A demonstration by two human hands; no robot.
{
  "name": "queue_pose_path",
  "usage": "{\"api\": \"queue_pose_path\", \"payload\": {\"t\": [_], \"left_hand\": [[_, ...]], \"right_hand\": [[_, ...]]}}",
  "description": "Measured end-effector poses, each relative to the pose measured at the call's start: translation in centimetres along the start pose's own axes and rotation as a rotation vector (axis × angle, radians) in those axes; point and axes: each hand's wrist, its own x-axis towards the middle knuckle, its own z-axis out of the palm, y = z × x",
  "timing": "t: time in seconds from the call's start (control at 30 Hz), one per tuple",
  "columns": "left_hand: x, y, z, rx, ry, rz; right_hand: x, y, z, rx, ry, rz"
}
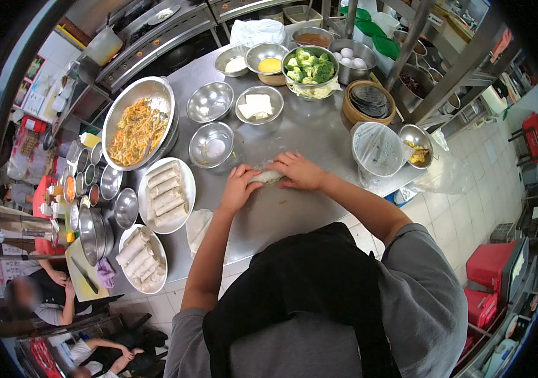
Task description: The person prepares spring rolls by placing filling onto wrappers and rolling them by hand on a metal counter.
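Between my two hands a pale spring roll (267,176) lies on the steel table. My left hand (241,184) is curled over its left end, and my right hand (296,170) covers its right end with the fingers pressed on the wrapper. To the left, a white plate (189,183) carries several finished spring rolls (167,195). A second plate (162,277) nearer me holds more rolls (141,258). A big steel bowl (169,94) contains shredded vegetable filling (135,133). Close ahead of my left hand stands a small steel bowl (211,145) with something whitish at its bottom.
Along the back stand bowls of broccoli (310,66), eggs (351,59) and white blocks (257,106). A steamer basket (368,102) and a plastic-lined tub (377,150) are at right. A knife (85,275) lies on a cutting board (86,286); two other people are at lower left.
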Motion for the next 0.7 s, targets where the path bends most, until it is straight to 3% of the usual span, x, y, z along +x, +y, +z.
{"api": "queue_pose_path", "payload": {"t": [0.27, 0.37, 0.53, 0.7], "left_hand": [[0.1, -1.1, 0.7, -0.034, -0.049, -0.045], [-0.1, 1.1, 0.1, 0.124, 0.042, 0.019], [0.6, 1.6, 1.0, 0.078, 0.066, 0.017], [1.2, 0.2, 2.5, -0.053, 0.149, -0.024]], "right_hand": [[0.4, 0.7, 1.2, 0.017, 0.019, 0.030], [0.6, 1.5, 1.9, 0.081, 0.038, 0.047], [1.1, 2.3, 2.2, 0.169, 0.002, 0.077], [0.9, 0.6, 2.1, 0.095, 0.191, 0.096]]}}
